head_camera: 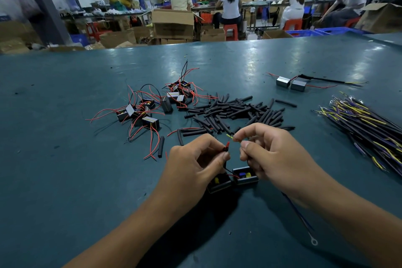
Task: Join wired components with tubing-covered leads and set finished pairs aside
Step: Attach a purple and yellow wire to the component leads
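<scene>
My left hand (193,163) pinches the red and black wire ends (225,148) of two small box components (244,175) that lie side by side under my hands. My right hand (274,154) pinches a yellow-green lead end (230,136) close to those wires, a small gap between the tips. The lead's blue-sheathed cable (298,213) trails under my right wrist and ends in a ring terminal (314,241). Black tubing pieces (237,111) lie heaped beyond my hands. A finished pair (291,83) rests at the far right.
Loose components with red and black wires (150,106) are scattered left of centre on the green table (65,148). A bundle of yellow and blue leads (365,124) lies at the right edge. Seated people and cardboard boxes fill the room behind the table.
</scene>
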